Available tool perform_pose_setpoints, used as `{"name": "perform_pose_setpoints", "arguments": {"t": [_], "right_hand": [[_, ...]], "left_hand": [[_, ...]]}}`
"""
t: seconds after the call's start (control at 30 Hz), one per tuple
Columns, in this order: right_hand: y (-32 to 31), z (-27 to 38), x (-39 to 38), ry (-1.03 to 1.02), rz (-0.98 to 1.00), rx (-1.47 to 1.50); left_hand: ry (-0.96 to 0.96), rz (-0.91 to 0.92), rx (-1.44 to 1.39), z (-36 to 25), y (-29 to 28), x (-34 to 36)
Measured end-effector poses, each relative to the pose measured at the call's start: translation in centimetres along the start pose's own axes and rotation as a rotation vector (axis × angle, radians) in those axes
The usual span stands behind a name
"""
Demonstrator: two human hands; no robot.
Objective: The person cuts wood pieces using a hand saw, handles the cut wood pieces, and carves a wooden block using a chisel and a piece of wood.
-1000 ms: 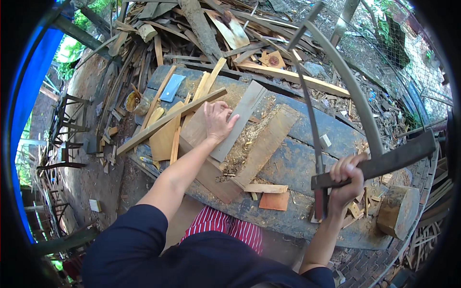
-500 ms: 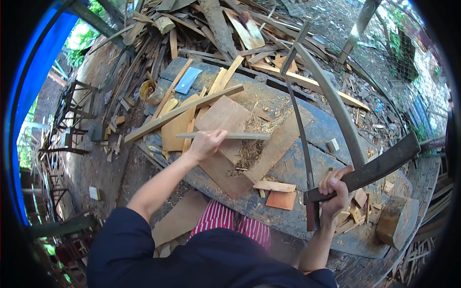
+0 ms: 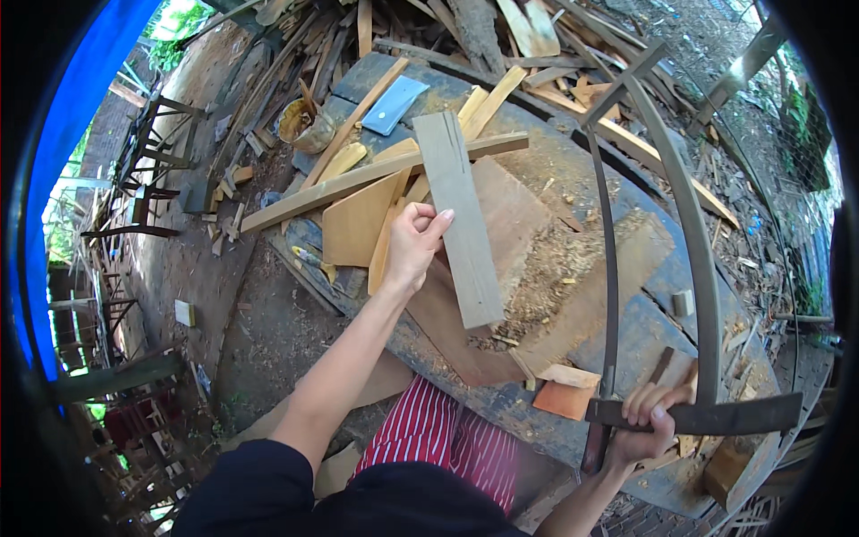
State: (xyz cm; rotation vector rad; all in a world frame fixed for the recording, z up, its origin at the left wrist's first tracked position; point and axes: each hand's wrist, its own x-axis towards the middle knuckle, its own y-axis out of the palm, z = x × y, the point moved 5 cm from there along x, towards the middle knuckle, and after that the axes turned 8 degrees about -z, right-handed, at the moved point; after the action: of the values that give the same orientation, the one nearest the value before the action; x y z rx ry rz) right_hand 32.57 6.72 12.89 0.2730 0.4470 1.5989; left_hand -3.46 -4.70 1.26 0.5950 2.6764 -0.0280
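My left hand (image 3: 416, 243) pinches the edge of a flat greyish wooden board (image 3: 463, 234) between thumb and fingers. The board's broad face is turned up, above the worktable. Wrapped around the dark lower bar of a large wooden frame saw (image 3: 689, 210) is my right hand (image 3: 646, 419). The saw stands raised at the right, its long narrow blade (image 3: 607, 268) running down the side nearer the board. Under the board lie a reddish-brown panel (image 3: 506, 210) and a heap of sawdust and shavings (image 3: 559, 277).
The worn blue-grey worktable (image 3: 358, 89) carries a long wooden bar (image 3: 295, 208), a light blue flat case (image 3: 395, 104) and an orange block (image 3: 565, 401). A bucket (image 3: 306, 125) stands beyond its left side. Scrap wood (image 3: 420, 27) is piled behind; a thick wood block (image 3: 735, 465) sits at the right.
My left hand has turned the board from edge-on and crosswise to broad face up and lengthwise. The saw has swung to a more upright angle, its lower bar now nearly level. The view has shifted.
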Motion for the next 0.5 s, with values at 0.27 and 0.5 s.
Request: {"name": "perform_pose_setpoints", "arguments": {"t": [0.27, 0.5], "right_hand": [[-2.6, -1.8, -0.4, 0.071, -0.042, -0.007], [-0.5, -1.5, -1.2, -0.031, 0.2, -0.342]], "left_hand": [[0.049, 0.043, 0.073, 1.5, 0.8, 0.3], [0.248, 0.02, 0.706, -1.8, 2.5, 0.2]]}}
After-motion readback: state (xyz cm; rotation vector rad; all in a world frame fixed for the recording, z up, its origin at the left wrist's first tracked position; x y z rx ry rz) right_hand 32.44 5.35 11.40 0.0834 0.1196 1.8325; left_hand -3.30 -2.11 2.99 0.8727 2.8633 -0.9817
